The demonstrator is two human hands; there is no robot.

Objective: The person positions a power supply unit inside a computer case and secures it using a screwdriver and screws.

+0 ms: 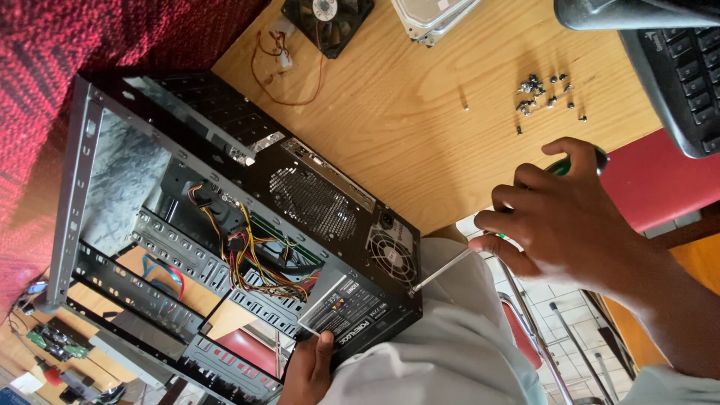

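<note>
So the right hand (pixel 562 217), right of centre in the frame, is curled tight around a green-handled screwdriver (pixel 450 271). Its shaft runs down-left from the fist, and the tip sits right at the rear corner of the case (pixel 225 225), next to the power supply (pixel 360 315) and its fan grille. The screwdriver's long axis is a diagonal, pointing from the hand toward the middle of the frame.

The left hand (pixel 309 369) is at the bottom centre, thumb pressed on the lower edge of the case; its fingers are hidden, so how far it's closed is unclear. The right hand is the one doing the reaching.

Counts: one case, one screwdriver, one loose fan (pixel 328 22) at the top, one drive (pixel 435 16) beside it, roughly a dozen screws (pixel 544 94) upper right, and one keyboard (pixel 682 71).
</note>
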